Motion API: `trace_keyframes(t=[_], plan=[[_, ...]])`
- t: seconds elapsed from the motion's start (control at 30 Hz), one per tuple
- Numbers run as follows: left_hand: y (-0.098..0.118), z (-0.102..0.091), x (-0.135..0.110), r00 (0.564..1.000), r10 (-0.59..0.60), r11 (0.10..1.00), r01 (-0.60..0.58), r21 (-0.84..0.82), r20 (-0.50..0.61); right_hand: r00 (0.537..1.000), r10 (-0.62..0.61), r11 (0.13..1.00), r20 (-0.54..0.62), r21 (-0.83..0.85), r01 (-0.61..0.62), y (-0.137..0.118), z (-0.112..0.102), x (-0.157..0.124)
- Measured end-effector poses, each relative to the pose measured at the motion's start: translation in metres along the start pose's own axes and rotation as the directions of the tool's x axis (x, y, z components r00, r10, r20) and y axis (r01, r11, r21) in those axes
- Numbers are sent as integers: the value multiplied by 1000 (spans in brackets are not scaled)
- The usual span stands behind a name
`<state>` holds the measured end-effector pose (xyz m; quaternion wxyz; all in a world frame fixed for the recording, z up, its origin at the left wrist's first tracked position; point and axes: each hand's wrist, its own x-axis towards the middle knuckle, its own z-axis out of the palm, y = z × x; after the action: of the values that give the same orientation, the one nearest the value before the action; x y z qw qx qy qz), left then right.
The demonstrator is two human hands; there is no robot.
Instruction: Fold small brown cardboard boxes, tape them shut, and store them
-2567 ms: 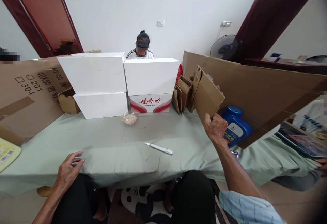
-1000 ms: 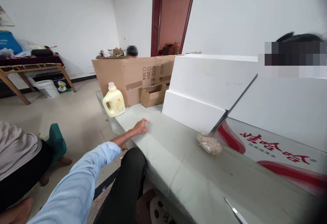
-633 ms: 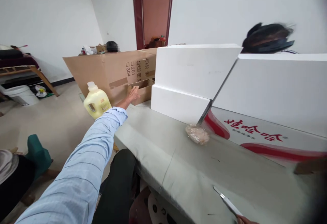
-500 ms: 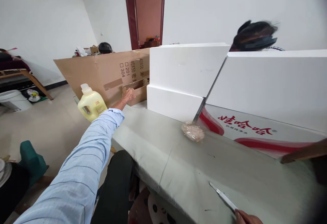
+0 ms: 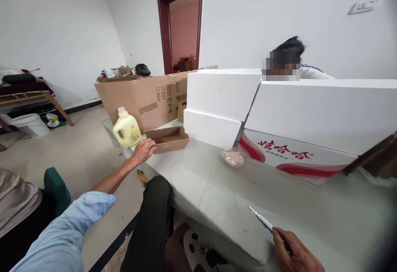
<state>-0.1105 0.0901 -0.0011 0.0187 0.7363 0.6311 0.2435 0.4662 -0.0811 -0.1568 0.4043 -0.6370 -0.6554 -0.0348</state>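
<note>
Left hand clasps cardboard box at the counter's left edge; right hand pinches knife. Best practice: blade flat, pointing away.

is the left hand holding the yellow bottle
No, the left hand grips the end of the small cardboard box, while the yellow bottle stands upright beside it.

Bare tabletop between cardboard tray and knife, white boxes behind
</note>
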Motion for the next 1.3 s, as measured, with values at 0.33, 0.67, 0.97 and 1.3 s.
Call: trace_keyframes(t=[0.33, 0.67, 0.97, 1.3], plan=[[73, -1, -57, 957, 238, 792, -92, -604, 167, 948, 41, 899, 316, 402, -173, -82, -6, 33], [95, 67, -37, 731, 206, 495, 496, -713, 651, 893, -4, 774, 450, 567, -282, -149, -55, 46], [102, 74, -84, 852, 167, 423, 393, -816, 497, 841, 337, 699, 424, 486, -525, -156, -33, 56], [112, 35, -111, 891, 415, 661, -157, -734, 184, 851, 320, 823, 417, 323, -467, -180, -41, 83]])
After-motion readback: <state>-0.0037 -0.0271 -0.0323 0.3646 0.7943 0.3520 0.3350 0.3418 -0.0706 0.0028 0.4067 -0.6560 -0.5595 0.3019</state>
